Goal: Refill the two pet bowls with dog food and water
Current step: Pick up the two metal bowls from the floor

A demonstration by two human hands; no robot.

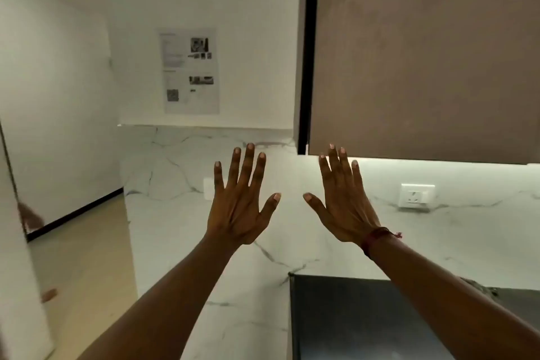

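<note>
My left hand (241, 199) and my right hand (343, 199) are held up side by side in front of me, backs toward the camera, fingers spread, holding nothing. A red thread band circles my right wrist. Both hands hover above a white marble counter (204, 242). No pet bowl, dog food or water source is in view.
A brown upper cabinet (423, 52) hangs at the upper right, lit underneath. A white wall socket (417, 195) sits on the marble backsplash. A dark sink or hob surface (350, 318) lies at the lower right. A printed sheet (190, 70) is stuck on the wall. Beige floor shows at left.
</note>
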